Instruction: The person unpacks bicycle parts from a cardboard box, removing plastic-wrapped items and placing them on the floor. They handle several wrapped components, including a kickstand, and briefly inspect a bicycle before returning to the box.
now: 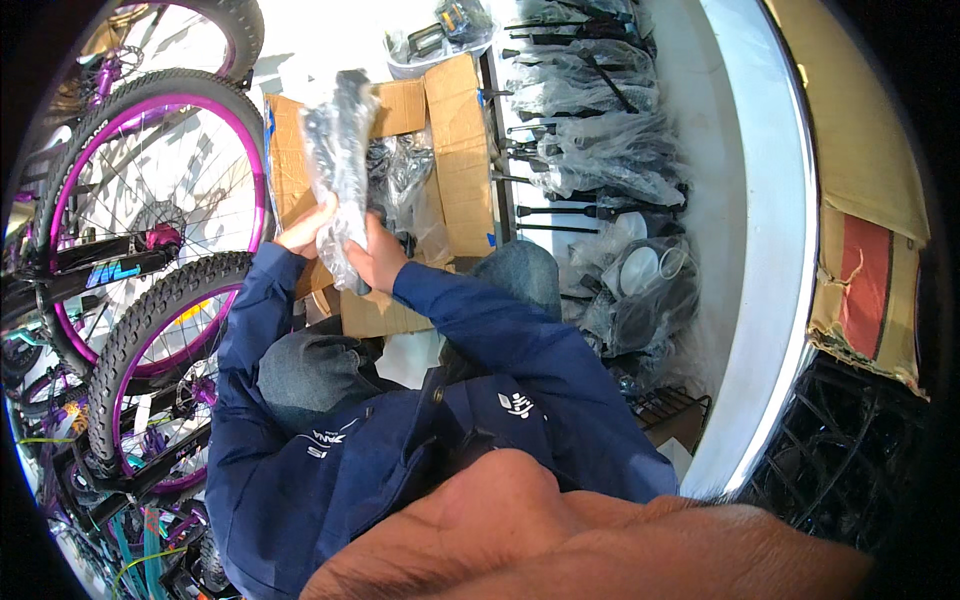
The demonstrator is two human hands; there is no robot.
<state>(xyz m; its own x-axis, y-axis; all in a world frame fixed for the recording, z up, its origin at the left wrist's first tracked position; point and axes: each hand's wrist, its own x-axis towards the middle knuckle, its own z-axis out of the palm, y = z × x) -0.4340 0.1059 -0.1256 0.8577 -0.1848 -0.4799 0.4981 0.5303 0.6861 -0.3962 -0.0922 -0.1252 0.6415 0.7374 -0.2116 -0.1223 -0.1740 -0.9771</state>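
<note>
Head view | I see pale floor [320,35], purple-rimmed wheel [160,222], open carton [460,150] | wrapped bundle [340,150], long axis pointing forward | left hand [308,228], right hand [378,258]: fingers curled round it

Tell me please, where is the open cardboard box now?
In the head view, the open cardboard box is upper left of centre, between the purple-rimmed wheels and the row of plastic-wrapped parts.

The head camera, left one of a fisheye pair, looks down over the wearer's navy jacket [560,400], close to the lens. The left hand [308,230], right hand [380,257] and opened cardboard box [462,160] lie farther off, above centre.
</note>
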